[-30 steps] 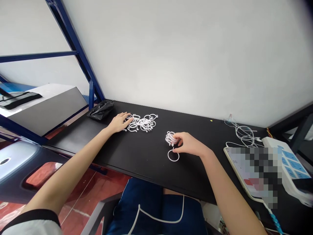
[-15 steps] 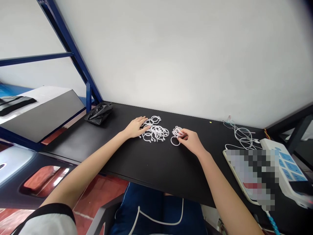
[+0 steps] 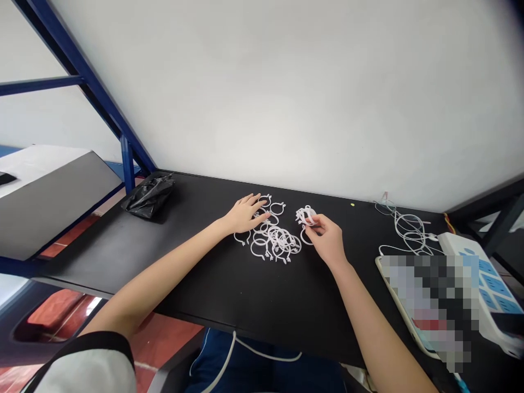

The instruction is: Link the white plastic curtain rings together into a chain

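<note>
A loose pile of white plastic curtain rings (image 3: 280, 240), with small knobbed ends, lies on the black tabletop (image 3: 229, 284). My left hand (image 3: 244, 214) rests flat with fingers spread over the upper left of the pile, touching a few rings and partly covering them. To the right of the pile, my right hand (image 3: 326, 234) pinches a bunch of curtain rings (image 3: 305, 214) between thumb and fingers. One ring shows below the bunch, beside my thumb; I cannot tell whether it is held.
A crumpled black plastic bag (image 3: 149, 196) lies at the table's far left corner. To the right are a tablet-like device (image 3: 409, 322) with a blurred screen, a coiled white cable (image 3: 409, 232) and a white power strip (image 3: 458, 245). A white wall (image 3: 286, 109) rises behind.
The rings under my left hand are spread out more, and the pile has shifted right and nearer. My right hand still grips its bunch. The view has turned slightly.
</note>
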Tool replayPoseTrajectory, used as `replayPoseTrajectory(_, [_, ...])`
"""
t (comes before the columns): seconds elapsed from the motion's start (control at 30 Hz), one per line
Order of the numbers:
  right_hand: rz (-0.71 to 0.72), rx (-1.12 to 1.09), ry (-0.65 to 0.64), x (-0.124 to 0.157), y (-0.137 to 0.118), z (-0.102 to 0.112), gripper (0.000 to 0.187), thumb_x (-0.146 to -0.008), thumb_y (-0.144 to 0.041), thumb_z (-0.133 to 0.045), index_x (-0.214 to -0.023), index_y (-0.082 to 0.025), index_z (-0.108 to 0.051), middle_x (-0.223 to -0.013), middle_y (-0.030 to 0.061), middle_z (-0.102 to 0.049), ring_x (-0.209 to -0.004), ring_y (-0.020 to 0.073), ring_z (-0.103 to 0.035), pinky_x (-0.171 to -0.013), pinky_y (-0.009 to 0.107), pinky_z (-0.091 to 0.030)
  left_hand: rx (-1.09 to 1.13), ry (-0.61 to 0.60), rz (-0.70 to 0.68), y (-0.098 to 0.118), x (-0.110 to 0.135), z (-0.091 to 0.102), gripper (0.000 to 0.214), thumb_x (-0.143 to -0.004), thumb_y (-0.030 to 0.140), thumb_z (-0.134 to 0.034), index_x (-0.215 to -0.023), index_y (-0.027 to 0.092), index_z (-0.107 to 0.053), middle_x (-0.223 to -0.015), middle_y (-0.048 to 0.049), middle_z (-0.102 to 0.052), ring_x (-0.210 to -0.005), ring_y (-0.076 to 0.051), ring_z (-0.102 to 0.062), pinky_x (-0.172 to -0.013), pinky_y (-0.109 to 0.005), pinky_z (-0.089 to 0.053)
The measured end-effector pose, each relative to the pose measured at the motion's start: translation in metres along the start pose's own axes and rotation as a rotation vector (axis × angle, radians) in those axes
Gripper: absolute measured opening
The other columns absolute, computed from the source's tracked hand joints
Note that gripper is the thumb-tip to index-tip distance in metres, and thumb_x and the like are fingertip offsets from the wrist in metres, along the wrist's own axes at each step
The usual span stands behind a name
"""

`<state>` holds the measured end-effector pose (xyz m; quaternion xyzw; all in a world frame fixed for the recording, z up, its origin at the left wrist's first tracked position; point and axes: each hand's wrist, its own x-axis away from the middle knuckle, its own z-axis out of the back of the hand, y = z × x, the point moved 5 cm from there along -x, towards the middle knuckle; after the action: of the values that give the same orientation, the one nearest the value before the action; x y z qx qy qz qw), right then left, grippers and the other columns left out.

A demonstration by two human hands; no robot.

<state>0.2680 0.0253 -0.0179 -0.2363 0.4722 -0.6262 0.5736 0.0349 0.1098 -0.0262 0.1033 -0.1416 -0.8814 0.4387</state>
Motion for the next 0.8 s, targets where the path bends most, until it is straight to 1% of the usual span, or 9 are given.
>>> replayPoseTrajectory(0.07, [0.011,-0.047,-0.036,0.003,-0.002,-0.008,0.018,-0.076,-0.031,-0.063,-0.088,-0.018,-0.065,-0.097,0.0113,-0.072,-0.089,0.0247,-0.069,-0.081,0.039,-0.060,-0.013,-0.022,-0.005,0.004,0.001,-0.004,0.063,-0.099,0.061,-0.029,-0.144,0.020,-0.047,-0.159,-0.0113,-0.034,-0.148,-0.034,-0.029,-0.119,-0.051,-0.029])
replayPoseTrajectory(0.13, [0.025,-0.068,-0.071,0.006,-0.003,-0.014,0.019,-0.079,-0.031,-0.062,-0.092,-0.018,-0.065,-0.100,0.0115,-0.072,-0.090,0.0245,-0.070,-0.083,0.039,-0.060,-0.043,-0.010,-0.027,0.010,0.007,-0.007,0.061,-0.100,0.058,-0.030,-0.142,0.019,-0.049,-0.158,-0.0119,-0.036,-0.147,-0.034,-0.031,-0.118,-0.051,-0.030])
replayPoseTrajectory(0.23, [0.067,-0.076,-0.104,0.008,-0.007,-0.017,0.018,-0.082,-0.028,-0.060,-0.096,-0.019,-0.066,-0.105,0.0107,-0.072,-0.093,0.0237,-0.070,-0.086,0.039,-0.059,-0.107,0.040,-0.041,0.017,0.021,-0.006,0.061,-0.100,0.058,-0.031,-0.142,0.017,-0.048,-0.157,-0.0133,-0.037,-0.147,-0.036,-0.029,-0.120,-0.056,-0.025])
replayPoseTrajectory(0.3, [0.104,-0.055,-0.128,0.009,-0.011,-0.017,0.017,-0.084,-0.026,-0.059,-0.097,-0.020,-0.067,-0.104,0.0092,-0.072,-0.096,0.0237,-0.069,-0.092,0.040,-0.056,-0.092,0.058,-0.024,0.020,0.031,-0.004,0.066,-0.098,0.063,-0.031,-0.145,0.018,-0.046,-0.158,-0.0133,-0.035,-0.148,-0.037,-0.027,-0.120,-0.058,-0.023])
replayPoseTrajectory(0.43, [0.134,0.022,-0.179,0.013,-0.019,-0.020,0.017,-0.084,-0.024,-0.058,-0.098,-0.022,-0.068,-0.104,0.0074,-0.073,-0.102,0.0252,-0.069,-0.096,0.041,-0.052,-0.019,0.042,-0.105,0.036,0.045,-0.002,0.074,-0.093,0.070,-0.035,-0.147,0.020,-0.042,-0.158,-0.0133,-0.035,-0.148,-0.037,-0.028,-0.119,-0.061,-0.024])
replayPoseTrajectory(0.57, [0.116,0.020,-0.151,0.015,-0.019,-0.021,0.016,-0.082,-0.024,-0.059,-0.095,-0.021,-0.068,-0.108,0.0090,-0.074,-0.114,0.0288,-0.066,-0.101,0.044,-0.049,-0.040,0.088,-0.182,0.059,0.050,-0.005,0.063,-0.093,0.065,-0.042,-0.132,0.018,-0.058,-0.153,-0.0150,-0.042,-0.144,-0.038,-0.035,-0.118,-0.060,-0.026])
replayPoseTrajectory(0.63, [0.119,0.010,-0.139,0.015,-0.017,-0.022,0.016,-0.082,-0.024,-0.059,-0.094,-0.021,-0.069,-0.108,0.0096,-0.074,-0.121,0.0299,-0.062,-0.105,0.045,-0.047,-0.052,0.097,-0.204,0.066,0.048,-0.007,0.058,-0.094,0.062,-0.044,-0.127,0.017,-0.061,-0.149,-0.0156,-0.047,-0.143,-0.037,-0.037,-0.118,-0.060,-0.028])
replayPoseTrajectory(0.7, [0.126,0.003,-0.099,0.013,-0.014,-0.019,0.015,-0.082,-0.023,-0.057,-0.090,-0.021,-0.070,-0.105,0.0095,-0.075,-0.121,0.0298,-0.062,-0.105,0.046,-0.046,-0.056,0.118,-0.200,0.066,0.044,-0.006,0.057,-0.095,0.061,-0.045,-0.127,0.017,-0.060,-0.148,-0.0157,-0.049,-0.142,-0.036,-0.039,-0.117,-0.058,-0.030])
replayPoseTrajectory(0.8, [0.113,0.002,0.008,0.009,-0.011,-0.010,0.014,-0.084,-0.026,-0.058,-0.086,-0.021,-0.071,-0.097,0.0084,-0.076,-0.107,0.0286,-0.069,-0.099,0.047,-0.051,-0.061,0.173,-0.121,0.052,0.039,0.002,0.051,-0.096,0.055,-0.046,-0.128,0.017,-0.059,-0.147,-0.0147,-0.050,-0.140,-0.034,-0.042,-0.117,-0.056,-0.031])
